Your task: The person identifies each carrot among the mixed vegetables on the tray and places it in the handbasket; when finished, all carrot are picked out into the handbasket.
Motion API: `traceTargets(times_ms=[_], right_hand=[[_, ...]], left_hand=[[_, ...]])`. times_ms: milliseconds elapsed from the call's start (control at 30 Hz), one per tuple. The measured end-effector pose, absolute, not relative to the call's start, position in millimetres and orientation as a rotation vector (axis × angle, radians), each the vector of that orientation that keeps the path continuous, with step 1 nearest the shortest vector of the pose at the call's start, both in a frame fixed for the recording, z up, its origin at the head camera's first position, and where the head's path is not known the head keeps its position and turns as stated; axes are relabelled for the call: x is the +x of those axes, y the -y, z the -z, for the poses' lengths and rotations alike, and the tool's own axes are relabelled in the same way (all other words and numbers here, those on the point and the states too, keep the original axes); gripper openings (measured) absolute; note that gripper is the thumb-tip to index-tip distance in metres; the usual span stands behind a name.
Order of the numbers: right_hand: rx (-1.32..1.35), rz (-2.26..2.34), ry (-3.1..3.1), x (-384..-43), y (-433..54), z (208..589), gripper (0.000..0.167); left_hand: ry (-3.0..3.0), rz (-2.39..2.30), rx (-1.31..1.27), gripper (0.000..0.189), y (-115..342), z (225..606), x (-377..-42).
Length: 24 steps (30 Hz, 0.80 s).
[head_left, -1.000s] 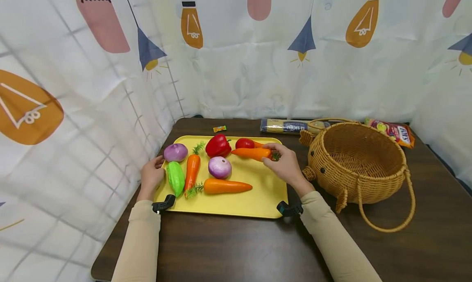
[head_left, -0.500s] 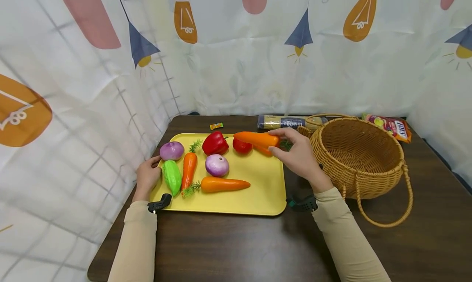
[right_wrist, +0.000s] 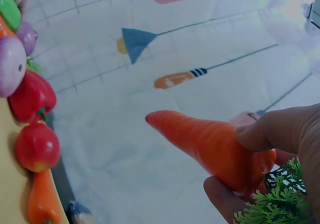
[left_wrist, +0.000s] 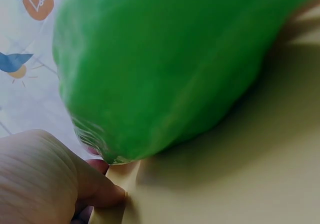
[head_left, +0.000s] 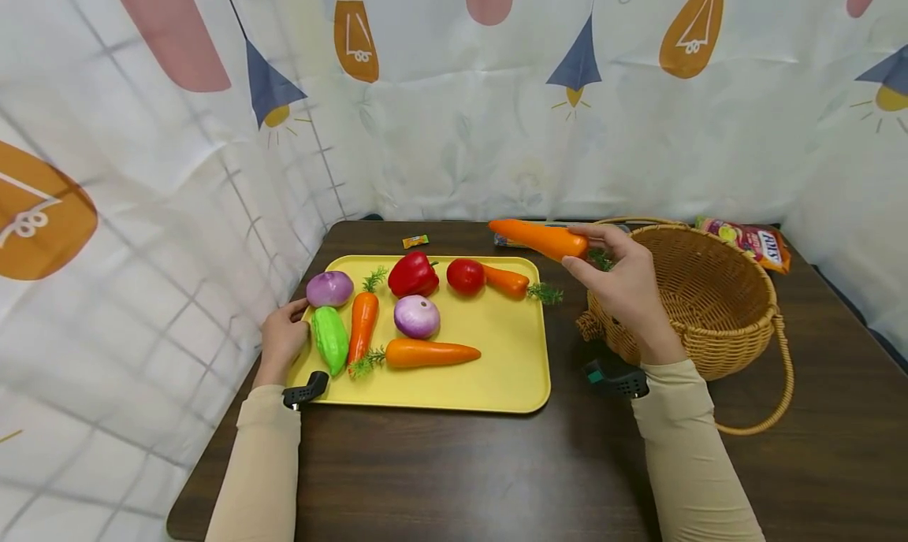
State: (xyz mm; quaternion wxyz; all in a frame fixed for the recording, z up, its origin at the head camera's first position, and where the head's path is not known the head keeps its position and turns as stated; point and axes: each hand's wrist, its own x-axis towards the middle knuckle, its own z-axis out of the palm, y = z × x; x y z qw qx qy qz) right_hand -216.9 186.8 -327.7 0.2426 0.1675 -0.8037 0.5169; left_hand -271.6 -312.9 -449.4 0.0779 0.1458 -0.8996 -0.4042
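In the head view my right hand [head_left: 627, 286] holds a carrot [head_left: 541, 238] in the air, in front of the wicker basket [head_left: 731, 353]. The right wrist view shows thumb and fingers gripping the thick end of this carrot [right_wrist: 200, 139], by its green leaves [right_wrist: 280, 199]. At the left edge of the yellow tray [head_left: 496, 376], my left hand [head_left: 282, 341] pinches the rim. A green bitter-melon-like vegetable [left_wrist: 165, 69] lies right beside those fingers in the left wrist view. The tray also bears purple onions [head_left: 417, 317], a red bell pepper [head_left: 414, 275], a tomato [head_left: 466, 276] and more carrots [head_left: 433, 353].
The basket's looped handle [head_left: 787, 384] hangs down at its front right. Behind the basket lies a colourful snack bag [head_left: 748, 243]. A small wrapped candy [head_left: 415, 241] sits behind the tray, and a patterned curtain [head_left: 461, 148] borders the table.
My right hand has lifted the carrot off the tray area and carried it rightward to the basket, uncovering the tomato and another carrot. My left hand stays at the tray's edge.
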Motion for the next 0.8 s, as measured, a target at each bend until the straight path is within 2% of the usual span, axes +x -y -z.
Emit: traceTargets(times_ms=[567,800], right_hand=[[0.048,-1.45,2.158,-198,-262,313,0.041],[0.001,-1.856,1.8,-190,-298,314,0.041]], left_hand=[[2.705,1.2,0.428,0.054,315,453,-275],[2.707,1.206,0.423,0.054,317,455,-274]])
